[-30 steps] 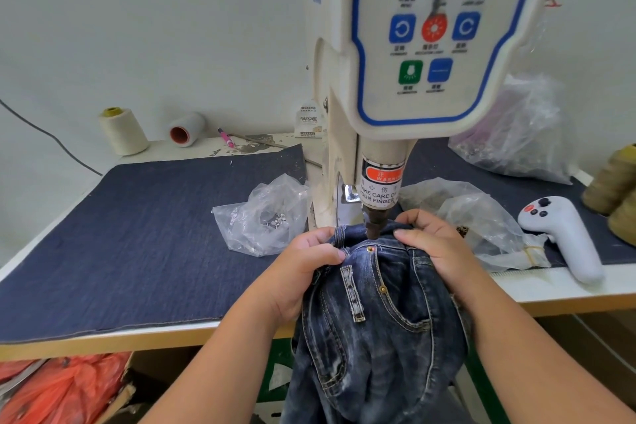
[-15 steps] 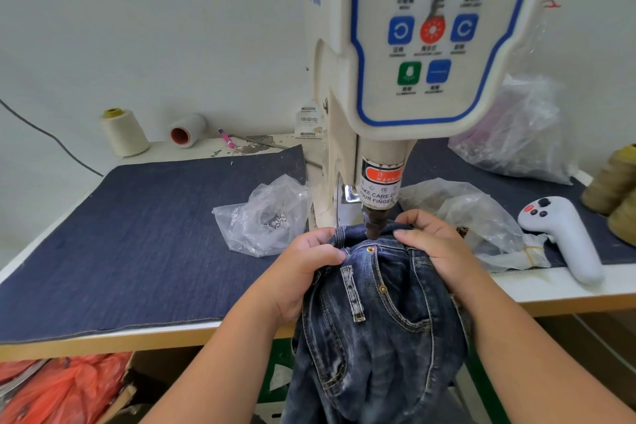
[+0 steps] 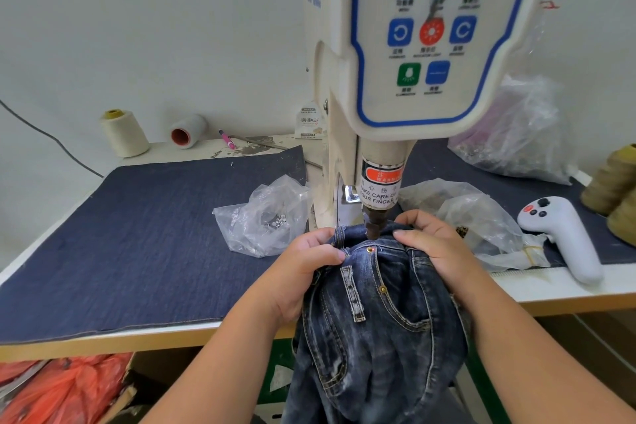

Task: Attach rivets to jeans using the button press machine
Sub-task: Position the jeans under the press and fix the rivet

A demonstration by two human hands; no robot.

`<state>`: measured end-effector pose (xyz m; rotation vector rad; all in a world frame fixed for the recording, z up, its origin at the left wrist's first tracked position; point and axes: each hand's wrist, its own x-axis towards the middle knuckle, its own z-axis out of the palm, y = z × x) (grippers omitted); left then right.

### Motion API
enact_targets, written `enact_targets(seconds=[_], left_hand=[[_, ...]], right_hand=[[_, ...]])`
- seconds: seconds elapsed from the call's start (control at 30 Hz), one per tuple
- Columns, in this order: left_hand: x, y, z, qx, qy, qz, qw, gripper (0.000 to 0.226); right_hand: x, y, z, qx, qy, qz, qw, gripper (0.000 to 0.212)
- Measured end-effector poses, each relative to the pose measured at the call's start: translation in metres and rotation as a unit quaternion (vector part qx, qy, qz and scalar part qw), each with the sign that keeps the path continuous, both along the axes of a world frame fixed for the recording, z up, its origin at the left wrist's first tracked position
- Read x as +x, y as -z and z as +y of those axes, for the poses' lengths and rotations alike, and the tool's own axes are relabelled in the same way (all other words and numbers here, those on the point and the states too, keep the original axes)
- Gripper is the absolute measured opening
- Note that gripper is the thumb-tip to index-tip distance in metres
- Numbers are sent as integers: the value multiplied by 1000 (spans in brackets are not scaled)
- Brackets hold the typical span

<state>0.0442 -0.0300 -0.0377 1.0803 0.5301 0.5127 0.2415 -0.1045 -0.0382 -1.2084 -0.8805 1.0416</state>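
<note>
Left hand [image 3: 303, 272] and right hand [image 3: 437, 244] gripping jeans [image 3: 378, 337] (fingers curled), under press head [image 3: 375, 227]

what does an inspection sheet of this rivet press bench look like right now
surface: table covered by a denim mat
job's things: jeans bunched under the press head; rivet set at the pocket corner
clutter: bag of rivets, more plastic bags, thread cones, white controller
grippers: left hand and right hand both grip the waistband, close to the punch
cables: dark cable along the wall
surroundings: orange bag under the table
</note>
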Motion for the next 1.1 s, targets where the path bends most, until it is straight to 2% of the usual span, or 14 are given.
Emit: enact_targets(seconds=[0.2, 0.37, 0.6, 1.1], left_hand=[[0, 1, 1, 1, 9, -7, 1000, 48], [1, 2, 0, -11, 9, -21, 1000, 47], [1, 3, 1, -10, 13, -18, 1000, 49], [1, 0, 0, -11, 19, -23, 1000, 48]], right_hand=[[2, 0, -1, 2, -16, 0, 1000, 19], [0, 1, -1, 17, -18, 49, 998, 21], [0, 0, -2, 19, -25, 64, 997, 21], [0, -1, -2, 7, -22, 54, 998, 15]])
